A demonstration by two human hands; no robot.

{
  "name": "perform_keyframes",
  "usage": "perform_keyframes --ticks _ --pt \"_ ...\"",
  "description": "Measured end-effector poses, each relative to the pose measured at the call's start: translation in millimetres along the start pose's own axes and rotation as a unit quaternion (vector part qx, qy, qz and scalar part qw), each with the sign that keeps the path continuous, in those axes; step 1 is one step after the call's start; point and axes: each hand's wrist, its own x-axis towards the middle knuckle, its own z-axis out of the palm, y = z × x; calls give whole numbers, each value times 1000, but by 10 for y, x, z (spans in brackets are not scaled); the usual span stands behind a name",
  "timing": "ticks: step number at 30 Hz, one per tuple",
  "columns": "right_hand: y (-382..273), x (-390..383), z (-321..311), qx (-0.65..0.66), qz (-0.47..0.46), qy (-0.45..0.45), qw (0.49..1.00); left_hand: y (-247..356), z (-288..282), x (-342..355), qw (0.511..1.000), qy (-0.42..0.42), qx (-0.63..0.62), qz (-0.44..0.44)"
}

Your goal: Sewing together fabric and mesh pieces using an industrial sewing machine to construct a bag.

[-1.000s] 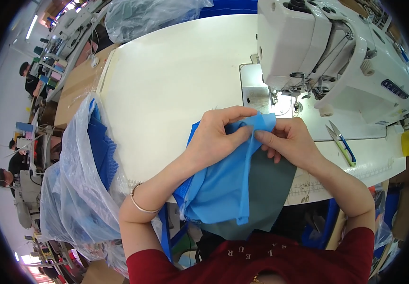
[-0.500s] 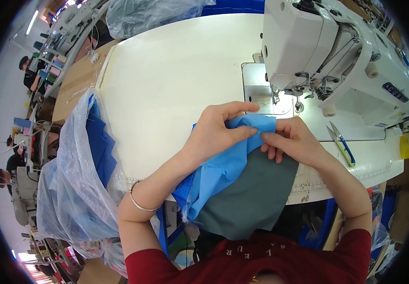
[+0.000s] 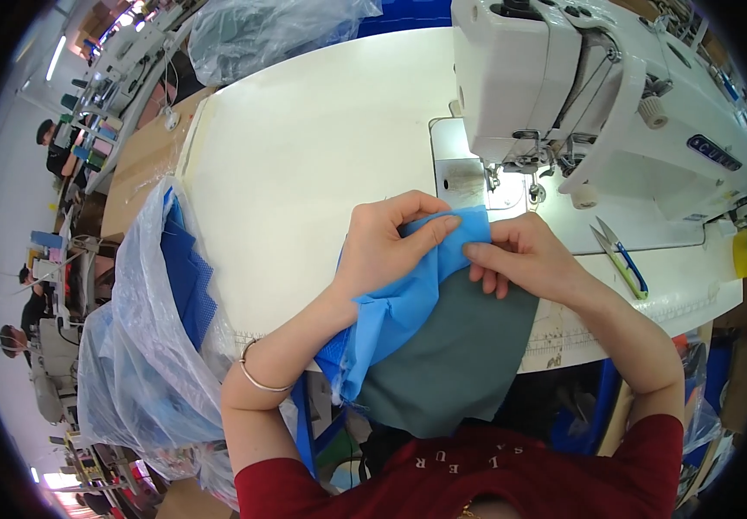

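My left hand [image 3: 395, 246] pinches a light blue fabric piece [image 3: 395, 320] near its top edge, thumb over the cloth. My right hand [image 3: 525, 259] grips the same cloth's right edge between thumb and fingers. Beneath it lies a grey-green fabric [image 3: 451, 363], extending over the table's front edge. Darker blue mesh [image 3: 330, 355] peeks out at the lower left. Both hands are just in front of the white sewing machine [image 3: 546, 86] and its metal plate [image 3: 455, 173]. Snips [image 3: 620, 259] with green and blue handles lie right of my right hand.
A clear plastic bag [image 3: 140, 346] with blue mesh pieces sits at the left of the white table [image 3: 313, 112]. Another bag [image 3: 269, 35] lies behind it. A yellow roll [image 3: 743, 255] is at the right. Co-workers [image 3: 55, 149] sit at machines far left.
The light blue cloth's lower part has folded up and leftward, exposing more grey-green fabric. Both hands shifted slightly left in view, still gripping near the top edge.
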Motion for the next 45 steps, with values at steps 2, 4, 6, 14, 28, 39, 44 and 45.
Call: perform_keyframes --ticks 2,4,6,14,28,39,44,45 --pt "20 6 18 3 -8 13 1000 -31 18 6 998 22 60 24" --pt "14 -40 47 6 -18 25 1000 -101 28 36 949 80 200 232" --pt "24 -110 125 -251 -196 179 931 -206 10 119 925 85 224 296" --pt "293 -286 -19 -548 -384 164 724 -76 52 280 958 22 210 193" --pt "301 -203 -112 -464 -437 160 754 -40 229 503 947 6 291 139" --pt "264 -160 -102 -562 -310 182 745 25 274 564 955 -17 278 103" --pt "305 -187 -118 -573 -310 200 732 38 308 592 966 -18 247 71" --pt "306 -195 -124 -573 -311 199 732 36 316 596 966 -21 247 67"
